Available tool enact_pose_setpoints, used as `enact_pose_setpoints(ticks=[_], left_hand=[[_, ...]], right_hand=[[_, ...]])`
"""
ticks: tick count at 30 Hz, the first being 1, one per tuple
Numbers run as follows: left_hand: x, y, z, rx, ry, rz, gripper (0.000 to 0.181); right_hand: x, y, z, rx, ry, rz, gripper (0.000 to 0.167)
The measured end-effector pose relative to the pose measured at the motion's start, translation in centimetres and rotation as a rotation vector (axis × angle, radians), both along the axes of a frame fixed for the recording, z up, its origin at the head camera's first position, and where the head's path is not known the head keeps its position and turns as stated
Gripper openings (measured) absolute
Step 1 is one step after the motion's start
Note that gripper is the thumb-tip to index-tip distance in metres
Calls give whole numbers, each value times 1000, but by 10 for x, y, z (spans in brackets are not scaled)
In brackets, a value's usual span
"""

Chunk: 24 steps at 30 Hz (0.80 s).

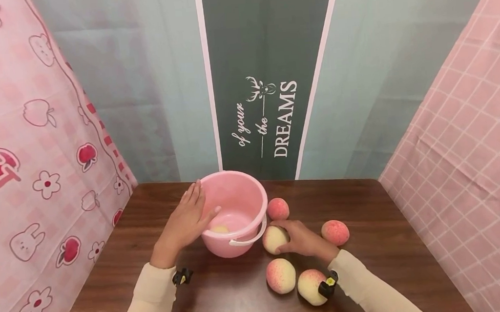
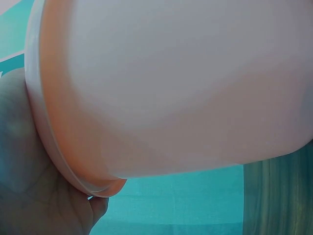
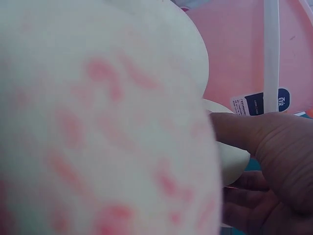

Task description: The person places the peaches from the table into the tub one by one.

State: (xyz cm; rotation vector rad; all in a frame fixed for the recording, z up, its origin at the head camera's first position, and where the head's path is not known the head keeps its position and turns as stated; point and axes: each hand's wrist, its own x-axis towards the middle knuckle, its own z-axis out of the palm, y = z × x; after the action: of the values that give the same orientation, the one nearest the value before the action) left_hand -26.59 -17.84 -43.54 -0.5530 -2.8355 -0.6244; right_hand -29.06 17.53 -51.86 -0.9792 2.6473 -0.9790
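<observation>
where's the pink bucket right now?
In the head view, the pink bucket stands on the table just left of centre. The left hand is at its left rim; the peach held by the right hand is just right.

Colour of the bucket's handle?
White: the handle stands out against the pink bucket, best seen in the head view.
</observation>
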Motion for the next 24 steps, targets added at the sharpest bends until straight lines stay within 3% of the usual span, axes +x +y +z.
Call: enact_pose_setpoints(ticks=[7, 16, 24], left_hand=[[-2, 0, 1, -10, -7, 2, 88], [-1, -1, 3, -6, -30, 1, 88], [0, 0, 4, 8, -4, -5, 87]], right_hand=[[0, -3, 5, 17, -14, -32, 65], [-1, -1, 6, -42, 19, -81, 67], [-3, 5, 12, -75, 58, -120, 73]])
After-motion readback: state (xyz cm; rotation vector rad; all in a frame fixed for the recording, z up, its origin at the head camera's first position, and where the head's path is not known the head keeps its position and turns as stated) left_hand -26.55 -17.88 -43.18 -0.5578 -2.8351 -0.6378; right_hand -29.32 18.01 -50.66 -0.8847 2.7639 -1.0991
